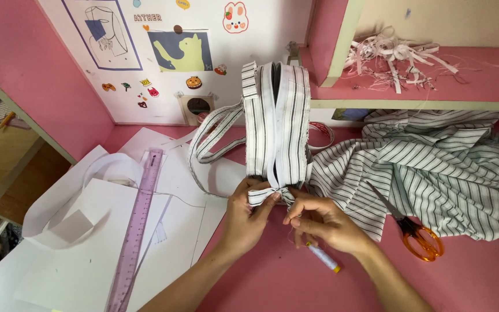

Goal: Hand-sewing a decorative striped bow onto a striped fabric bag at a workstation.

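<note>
A: The striped fabric bundle (277,121), a stack of folded black-and-white strips, is held upright on the pink tabletop (272,277), just in front of the wall with the stickers. Its lower end is gathered into a small knot or tie (270,195), where both hands meet.

B: What could be judged to go wrong from here?

A: The gathered end could slip loose if the pinch is relaxed, and the folded layers would then be likely to spring apart. The tall stack could also tip sideways, since it is steadied only at its base. The loose striped strap (206,144) hanging off to the left could be snagged on the purple ruler (137,228) or the white paper sheets (82,254). The orange-handled scissors (414,231) are lying open on the striped cloth (434,167) near the right wrist, so that cloth could be caught or nicked.

B: And the hands?

A: The left hand (244,216) is closed narrowly, the tie pinched between thumb and fingers. The right hand (324,222) is likewise nearly closed, fingertips drawn together at the knot's right side; whether a thread is gripped there cannot be told. A small white marker with a yellow tip (323,258) is lying just below it, untouched.
</note>
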